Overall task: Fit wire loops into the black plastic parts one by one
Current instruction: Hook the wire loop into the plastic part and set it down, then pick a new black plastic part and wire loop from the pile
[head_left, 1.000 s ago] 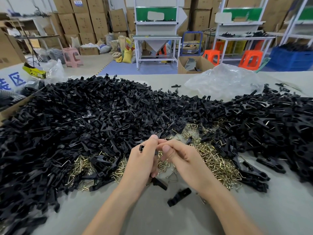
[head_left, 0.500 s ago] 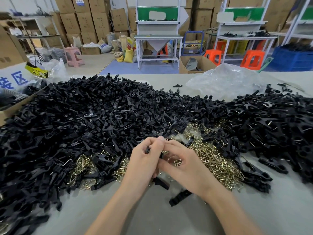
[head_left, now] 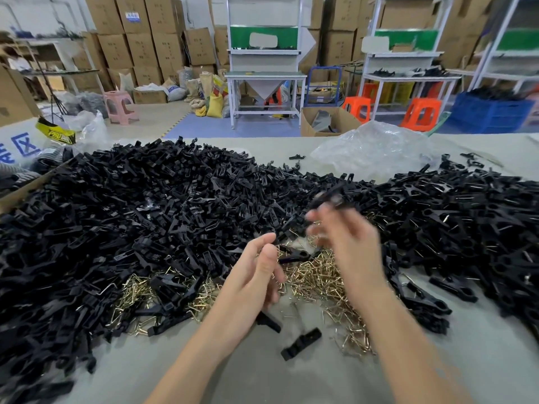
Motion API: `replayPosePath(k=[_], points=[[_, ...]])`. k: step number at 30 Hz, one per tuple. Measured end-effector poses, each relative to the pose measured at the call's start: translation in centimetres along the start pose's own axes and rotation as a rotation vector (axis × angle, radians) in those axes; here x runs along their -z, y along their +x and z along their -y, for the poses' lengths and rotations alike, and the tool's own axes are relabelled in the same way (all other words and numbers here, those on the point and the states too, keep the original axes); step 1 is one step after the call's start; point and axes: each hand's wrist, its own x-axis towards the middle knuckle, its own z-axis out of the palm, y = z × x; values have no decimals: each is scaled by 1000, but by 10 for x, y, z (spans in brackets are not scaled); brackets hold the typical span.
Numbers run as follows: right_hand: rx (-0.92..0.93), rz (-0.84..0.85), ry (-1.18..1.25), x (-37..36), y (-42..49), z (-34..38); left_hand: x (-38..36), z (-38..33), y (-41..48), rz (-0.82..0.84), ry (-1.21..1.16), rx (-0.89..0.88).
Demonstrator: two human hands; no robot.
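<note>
My left hand (head_left: 253, 278) hovers over the brass wire loops (head_left: 315, 275), fingers relaxed and holding nothing I can see. My right hand (head_left: 347, 246) is blurred by motion to its right, fingers spread. A blurred black plastic part (head_left: 329, 196) sits just beyond its fingertips, over the black heap. A big heap of black plastic parts (head_left: 151, 223) covers the left and middle of the table. A second heap (head_left: 455, 228) lies on the right. Two loose black parts (head_left: 300, 344) (head_left: 269, 321) lie on the table below my hands.
The grey table (head_left: 262, 380) shows bare at the front. A crumpled clear plastic bag (head_left: 376, 150) lies at the back right. A cardboard box edge (head_left: 26, 191) borders the left. Beyond the table are shelving benches, stools and stacked cartons.
My hands were together, working on one black part. They have now come apart. The right hand has swung up and right, and the black part has gone with it towards the right heap.
</note>
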Motion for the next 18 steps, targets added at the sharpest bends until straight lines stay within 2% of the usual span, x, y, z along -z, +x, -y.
replayPosePath(k=[3,4,6,9,11,13,15,18], points=[[-83,-149,596,36,47,37,2,4,-1,-115,231,-69],[-87,-173,705,46,57,45,3,7,-1,-163,350,-92],[-108,-173,751,55,64,48,6,10,1,-261,593,-131],[-198,-81,547,45,45,27,11,14,5,-399,931,-163],[-232,-47,333,30,25,5,18,18,9,-466,1107,-109],[-175,1,15,16,5,-14,28,20,13,-460,1221,-25],[-46,122,-387,6,-5,-28,39,23,16,-422,1307,54],[54,283,-652,4,-11,-37,45,26,19,-392,1375,65]])
